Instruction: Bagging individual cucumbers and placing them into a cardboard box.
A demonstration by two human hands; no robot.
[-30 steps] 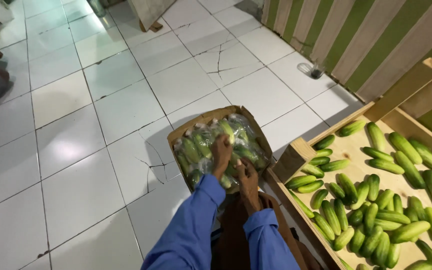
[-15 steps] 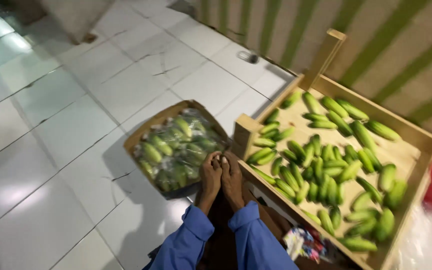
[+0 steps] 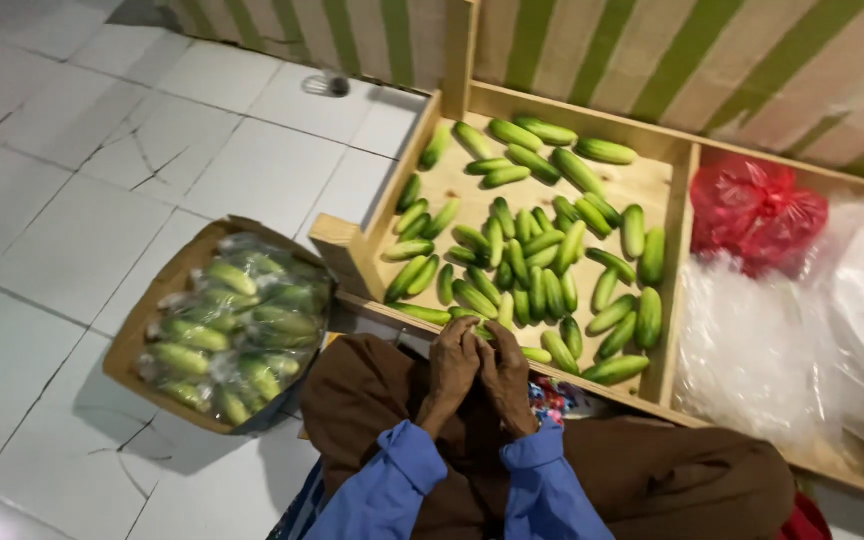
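Note:
My left hand [image 3: 451, 366] and my right hand [image 3: 505, 372] are pressed together above my lap, just at the near rim of a wooden tray [image 3: 451, 175]. Whether they hold anything between them is hidden. Both arms wear blue sleeves. The tray compartment in front of the hands holds several loose green cucumbers [image 3: 532, 270]. To my left on the tiled floor sits a cardboard box [image 3: 152, 310] filled with cucumbers wrapped in clear plastic [image 3: 237, 335].
A red plastic bag [image 3: 757, 205] and crumpled clear plastic bags [image 3: 782, 350] fill the tray's right compartment. A green-and-beige striped wall [image 3: 652, 60] runs behind. My lap is covered by brown cloth [image 3: 652, 470]. Cracked white floor tiles [image 3: 102, 170] stretch to the left.
The view has swung right, bringing the tray to the centre and the box to the left. My hands have left the box and come together at the tray's near edge.

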